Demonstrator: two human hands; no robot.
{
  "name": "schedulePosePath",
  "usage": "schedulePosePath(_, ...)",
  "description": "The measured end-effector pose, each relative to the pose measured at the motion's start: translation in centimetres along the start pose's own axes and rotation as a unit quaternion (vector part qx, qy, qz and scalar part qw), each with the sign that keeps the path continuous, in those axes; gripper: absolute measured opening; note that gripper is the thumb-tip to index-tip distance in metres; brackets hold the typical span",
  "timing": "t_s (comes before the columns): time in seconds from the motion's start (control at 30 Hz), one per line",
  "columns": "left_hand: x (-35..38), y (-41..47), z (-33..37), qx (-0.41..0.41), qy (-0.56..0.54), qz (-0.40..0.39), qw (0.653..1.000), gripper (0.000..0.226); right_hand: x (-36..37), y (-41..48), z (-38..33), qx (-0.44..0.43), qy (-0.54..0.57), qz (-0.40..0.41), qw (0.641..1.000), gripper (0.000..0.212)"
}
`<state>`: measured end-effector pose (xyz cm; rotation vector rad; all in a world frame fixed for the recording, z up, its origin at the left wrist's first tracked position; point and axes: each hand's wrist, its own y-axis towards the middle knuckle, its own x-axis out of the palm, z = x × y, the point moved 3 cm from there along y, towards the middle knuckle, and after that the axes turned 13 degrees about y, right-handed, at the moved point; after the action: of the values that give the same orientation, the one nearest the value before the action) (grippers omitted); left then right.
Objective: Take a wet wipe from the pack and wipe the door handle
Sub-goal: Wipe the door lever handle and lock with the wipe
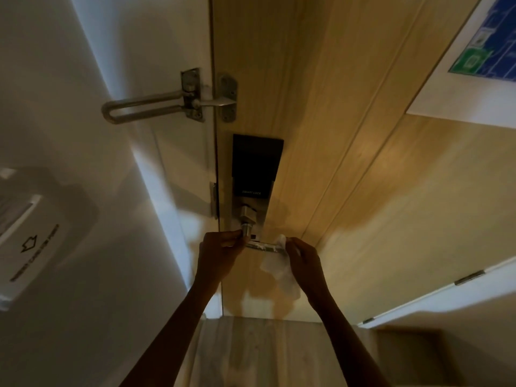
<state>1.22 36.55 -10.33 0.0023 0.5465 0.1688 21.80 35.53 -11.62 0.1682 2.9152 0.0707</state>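
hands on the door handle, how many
2. The left hand grips the handle near its pivot end. The right hand holds a wipe against its free end. No other hand is in view.

The lock panel [255, 166] is mounted on the door [363, 163] near its left edge, with the door handle [265, 246] directly below it. Above the panel, the latch bar [156, 106] spans from the door to the wall [83, 135] on the left. The left hand [220, 254] grips the handle's left end. The right hand [303, 256] holds the wipe [276, 268] at its right end.
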Motion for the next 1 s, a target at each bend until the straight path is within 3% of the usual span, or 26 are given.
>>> schedulePosePath(0.13,0.0,0.1,-0.5,-0.024,-0.025,-0.017,0.999,0.026,-0.8,-1.4,-0.4,-0.02,0.036,0.003,0.999,0.03)
schedulePosePath(0.47,-0.1,0.2,-0.3,-0.062,-0.055,-0.04,0.996,0.027,-0.9,-1.6,-2.7,-0.129,0.001,0.104,0.986,0.02)
schedulePosePath(0.57,-0.4,0.9,-0.4,-0.085,-0.07,-0.065,0.992,0.006,1.4,-2.1,-3.7,-0.179,-0.061,0.064,0.98,0.023)
schedulePosePath(0.63,-0.8,1.7,-0.5,-0.113,-0.077,-0.094,0.986,0.01,3.5,-2.6,-3.3,-0.202,-0.171,0.005,0.964,0.031)
schedulePosePath(0.73,-1.1,2.6,-0.6,-0.132,-0.082,-0.123,0.98,0.006,4.7,-3.0,-2.7,-0.226,-0.273,-0.018,0.935,0.034)
schedulePosePath(1.0,-1.1,3.3,-0.2,-0.105,-0.058,-0.11,0.987,0.014,2.7,-1.9,-3.0,-0.176,-0.241,0.006,0.955,0.037)
